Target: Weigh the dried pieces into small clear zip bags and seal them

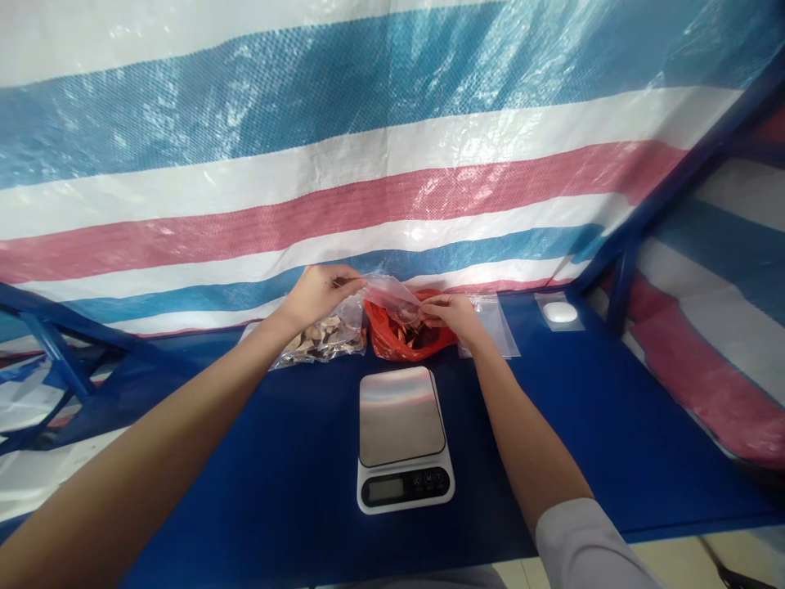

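left hand (319, 296) is half closed, thumb and fingertips pinching one top edge of a small clear plastic bag (392, 296). right hand (450, 319) is also half closed, its fingers (429, 303) pinching the other edge. the bag sits between the hands, above a crumpled red plastic bag (383, 337) holding dark brown dried pieces (417, 334). step in hand looks like working the clear bag's mouth apart. just past the left hand lies a clear bag of pale brown dried chips (319, 339); past the right hand, a flat clear plastic bag (494, 331). nearer the person than the hands, a white digital scale with a square steel plate (401, 415) stands on a blue tarp-covered table (245, 491). no digits, button marks or brand readable.
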Demonstrator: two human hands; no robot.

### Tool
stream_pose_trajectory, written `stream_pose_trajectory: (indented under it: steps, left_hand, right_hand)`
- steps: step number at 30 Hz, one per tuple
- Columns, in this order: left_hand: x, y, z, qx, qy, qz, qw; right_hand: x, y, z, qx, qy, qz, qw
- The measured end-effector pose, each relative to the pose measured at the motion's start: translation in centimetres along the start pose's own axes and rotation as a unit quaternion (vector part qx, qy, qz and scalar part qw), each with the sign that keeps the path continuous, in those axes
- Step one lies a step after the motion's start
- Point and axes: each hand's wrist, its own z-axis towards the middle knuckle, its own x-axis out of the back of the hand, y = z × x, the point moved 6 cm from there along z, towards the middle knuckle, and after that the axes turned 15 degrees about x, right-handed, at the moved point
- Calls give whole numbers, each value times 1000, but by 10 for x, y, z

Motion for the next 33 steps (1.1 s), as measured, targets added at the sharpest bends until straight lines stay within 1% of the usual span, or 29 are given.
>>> stream_pose_trajectory:
  steps: [3,7,12,15,19,23,27,29,33]
  left_hand:
    - [-2,3,1,-7,0,2,1000]
    - [-1,2,2,-11,2,6,1000]
    - [9,-8,3,-3,12,9,1000]
    - [13,-10,4,12,10,3,1000]
    - [13,-7,5,16,-7,-7,1000]
    - [10,-8,7,11,-20,-1,1000]
    - [9,-7,7,14,-21,-3,1000]
    - [10,-1,6,8,-15,-18,1000]
    - [5,16,1,-9,-18,-34,999]
  right_hand:
    - [-2,-1,-1,6,-9,-18,1000]
    - [-12,2,-5,-5,-53,-19,998]
    - [-27,9,-5,4,-82,4,997]
    - [-31,9,-5,0,-84,6,996]
    - [-29,2,-7,-10,-59,27,998]
    - [-23,-4,-9,-18,-48,9,999]
    - [-13,-12,-7,5,-37,-10,999]
    - [-11,-15,-7,16,-41,-10,999]
    - [-14,-14,-8,15,-56,4,998]
